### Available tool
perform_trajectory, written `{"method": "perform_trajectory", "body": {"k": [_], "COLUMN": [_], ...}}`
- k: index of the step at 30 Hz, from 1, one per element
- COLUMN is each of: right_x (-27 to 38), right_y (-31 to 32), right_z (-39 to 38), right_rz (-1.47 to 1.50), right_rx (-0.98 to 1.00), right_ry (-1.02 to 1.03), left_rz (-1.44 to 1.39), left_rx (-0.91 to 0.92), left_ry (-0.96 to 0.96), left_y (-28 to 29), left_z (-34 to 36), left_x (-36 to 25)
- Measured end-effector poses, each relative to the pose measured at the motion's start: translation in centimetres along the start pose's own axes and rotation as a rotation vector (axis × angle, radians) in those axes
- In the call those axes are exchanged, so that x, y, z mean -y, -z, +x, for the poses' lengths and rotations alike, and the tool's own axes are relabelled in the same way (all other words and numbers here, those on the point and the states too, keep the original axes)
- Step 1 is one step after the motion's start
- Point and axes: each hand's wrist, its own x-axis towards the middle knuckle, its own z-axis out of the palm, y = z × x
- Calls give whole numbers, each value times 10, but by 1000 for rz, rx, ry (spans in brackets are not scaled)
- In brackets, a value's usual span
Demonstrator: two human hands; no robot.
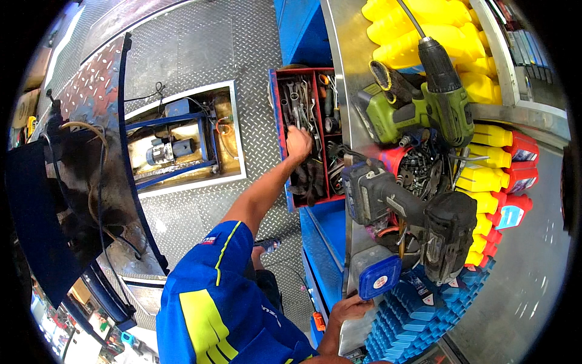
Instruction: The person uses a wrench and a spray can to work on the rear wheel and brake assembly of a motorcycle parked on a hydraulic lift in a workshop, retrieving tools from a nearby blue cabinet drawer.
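Note:
My left hand (298, 144) reaches into the open red tool drawer (327, 197), its fingers curled down among metal wrenches (296, 100); what they hold, if anything, is hidden. Dark gloves or cloths (308, 182) lie in the drawer just below it. My right hand (348, 310) is at the lower part of the steel bench edge (339, 73), fingers bent, just beside a plastic box with a blue lid (376, 270); I cannot tell what they grip.
The bench carries green (445, 109) and black (448, 236) power tools, loose hardware, yellow bottles (406, 42), red bottles and blue containers (412, 321). Left, a recessed pit (241, 133) in the tread-plate floor holds a motor, beside a raised metal plate (133, 230) with hoses.

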Motion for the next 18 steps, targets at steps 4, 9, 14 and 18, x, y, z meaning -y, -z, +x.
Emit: {"method": "perform_trajectory", "body": {"k": [4, 9, 14, 18], "right_x": [-2, 4, 0, -2], "right_y": [1, 0, 2, -3], "right_z": [-1, -1, 0, 0], "right_rz": [-28, -4, -33, -38], "right_rx": [36, 6, 27, 4], "right_ry": [-46, -24, -10, -45], "left_rz": [-57, 28, -112, -13], "left_rx": [-88, -78, 17, 32], "left_ry": [166, 184, 407, 380], "left_y": [5, -9, -26, -24], "left_z": [35, 73, 104, 111], "left_x": [-29, -34, -23, -24]}}
